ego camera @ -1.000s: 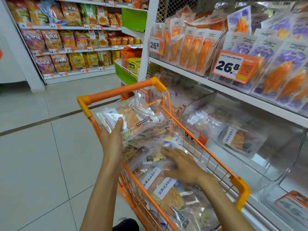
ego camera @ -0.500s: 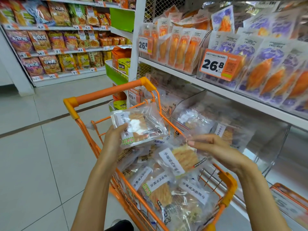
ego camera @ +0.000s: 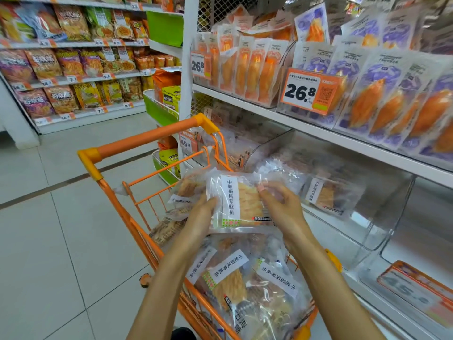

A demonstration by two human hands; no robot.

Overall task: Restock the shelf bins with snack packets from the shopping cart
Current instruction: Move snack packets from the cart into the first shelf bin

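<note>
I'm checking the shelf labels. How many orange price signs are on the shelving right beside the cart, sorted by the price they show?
26.8 signs: 2
Sign starting 49: 1
Sign starting 45, rest blurred: 1
Total: 4

orange cart, snack packets inside

Clear snack packet, white label, held upright above orange shopping cart heaped with packets; clear shelf bin right.
</note>
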